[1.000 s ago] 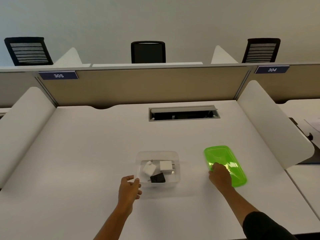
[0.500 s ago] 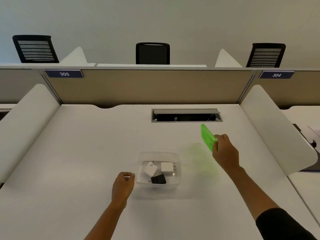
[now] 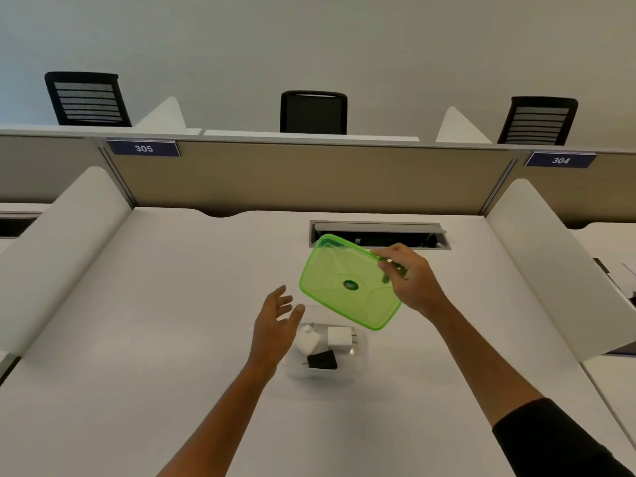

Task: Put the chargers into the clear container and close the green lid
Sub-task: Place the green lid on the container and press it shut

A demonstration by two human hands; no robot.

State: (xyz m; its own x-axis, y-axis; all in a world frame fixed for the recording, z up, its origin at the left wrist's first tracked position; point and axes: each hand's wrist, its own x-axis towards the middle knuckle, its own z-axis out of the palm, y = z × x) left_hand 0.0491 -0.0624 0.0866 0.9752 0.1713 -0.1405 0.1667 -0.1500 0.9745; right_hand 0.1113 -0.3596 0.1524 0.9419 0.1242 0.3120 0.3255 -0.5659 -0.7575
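The clear container (image 3: 359, 364) stands on the white desk with three chargers inside: two white ones (image 3: 307, 342) (image 3: 339, 336) and a black one (image 3: 322, 360). My right hand (image 3: 411, 280) grips the green lid (image 3: 344, 284) by its right edge and holds it tilted in the air, above and slightly behind the container. My left hand (image 3: 275, 325) is raised with fingers spread, just left of the lid and over the container's left side, touching neither.
A cable hatch (image 3: 378, 234) is set into the desk (image 3: 155, 321) behind the lid. White side dividers (image 3: 58, 242) (image 3: 557, 270) flank the desk, and a beige partition (image 3: 309, 177) closes the back. Black chairs show beyond it.
My right hand lifted the lid off the desk, swung it left and turned its face toward me over the container. My left hand rose from beside the container and spread its fingers.
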